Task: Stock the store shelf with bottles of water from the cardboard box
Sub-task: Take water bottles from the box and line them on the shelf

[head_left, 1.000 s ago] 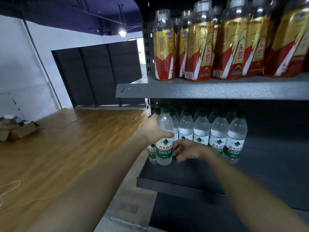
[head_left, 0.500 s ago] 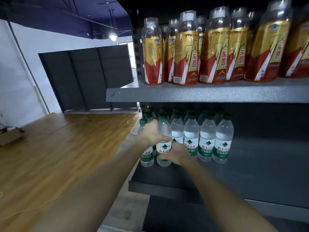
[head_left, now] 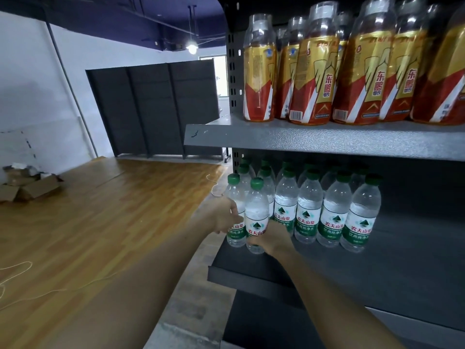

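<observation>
Clear water bottles (head_left: 333, 212) with green caps and green-white labels stand in rows on the dark lower shelf (head_left: 407, 260). My left hand (head_left: 225, 219) grips the leftmost bottle (head_left: 235, 195) from its left side, fingers curled over its label. My right hand (head_left: 275, 239) holds the base of the front bottle (head_left: 256, 210), which stands just ahead of the row near the shelf's left end. Both bottles are upright on the shelf. An open cardboard box (head_left: 37, 188) lies on the floor far to the left.
The grey upper shelf (head_left: 314, 141) juts out above the water bottles and carries gold-and-red drink bottles (head_left: 312, 79). Right of the rows the lower shelf is bare. A wooden floor (head_left: 100, 222) with a thin cord lies to the left, with dark panels (head_left: 153, 109) behind.
My left hand has slid off the front bottle down to the leftmost one. My right hand stays at the front bottle's base. My view has moved closer to the shelf.
</observation>
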### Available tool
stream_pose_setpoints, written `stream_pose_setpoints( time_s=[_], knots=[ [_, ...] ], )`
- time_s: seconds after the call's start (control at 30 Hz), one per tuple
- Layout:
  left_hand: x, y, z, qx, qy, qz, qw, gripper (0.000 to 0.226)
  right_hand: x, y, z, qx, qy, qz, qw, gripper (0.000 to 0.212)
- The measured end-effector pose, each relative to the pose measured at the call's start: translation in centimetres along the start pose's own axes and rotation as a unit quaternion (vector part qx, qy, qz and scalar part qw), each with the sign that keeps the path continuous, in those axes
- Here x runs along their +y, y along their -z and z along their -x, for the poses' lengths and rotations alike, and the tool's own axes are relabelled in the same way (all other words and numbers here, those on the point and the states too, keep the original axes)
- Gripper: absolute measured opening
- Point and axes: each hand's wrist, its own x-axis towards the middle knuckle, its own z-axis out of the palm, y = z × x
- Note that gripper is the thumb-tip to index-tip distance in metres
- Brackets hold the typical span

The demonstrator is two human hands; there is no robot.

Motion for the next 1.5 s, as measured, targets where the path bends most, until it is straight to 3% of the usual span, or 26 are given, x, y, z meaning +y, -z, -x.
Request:
stream_pose_setpoints(
  time_s=[0.17,0.33,0.4,0.57,0.73,0.83,1.03,1.13,1.27,1.33,1.5],
  knots=[
    [-1.4,-0.5,-0.1,-0.021,0.018,-0.011,1.000,0.021,0.3,-1.1,-0.7,0.045,-0.052,0.005,0.998,0.024],
    [-1.8,-1.6,-0.5,-0.050,0.039,0.003,0.998,0.026,0.2,-1.7,-1.0,0.051,-0.095,-0.025,0.994,0.080],
    [-1.4,-1.9,-0.3,-0.060,0.039,-0.003,0.997,0.018,0.1,-1.7,-0.8,0.062,-0.099,-0.022,0.993,0.076],
    [-1.0,-2.6,0.1,-0.060,0.017,-0.029,0.998,0.036,0.1,-1.6,-1.1,0.069,-0.098,-0.002,0.993,0.063],
    [-2.9,-2.9,-0.9,-0.102,0.079,-0.031,0.991,0.022,0.4,-1.3,-2.2,0.032,-0.099,-0.043,0.994,0.070],
    [-3.0,-3.1,-0.6,-0.101,0.045,-0.072,0.991,0.007,0.4,-1.2,-2.2,0.024,-0.097,-0.053,0.994,0.069],
    [-3.1,-3.9,0.8,-0.110,0.010,-0.100,0.989,0.010,0.3,-0.7,-0.9,0.017,-0.107,-0.090,0.990,0.078],
    [-2.8,-3.7,2.0,-0.086,-0.051,-0.132,0.986,0.007,0.0,0.1,0.5,0.020,-0.118,-0.096,0.988,0.068],
    [-2.1,-3.2,4.3,-0.014,-0.094,-0.200,0.975,0.020,-0.7,0.3,4.0,0.047,-0.124,-0.062,0.989,0.035],
    [-1.7,-3.3,5.2,-0.035,-0.095,-0.179,0.979,0.023,-1.2,0.4,6.1,0.053,-0.119,-0.037,0.991,0.024],
    [-1.8,-5.0,7.4,-0.076,-0.144,-0.106,0.981,0.016,-2.1,0.3,12.6,0.039,-0.144,0.055,0.987,0.018]
  ],
)
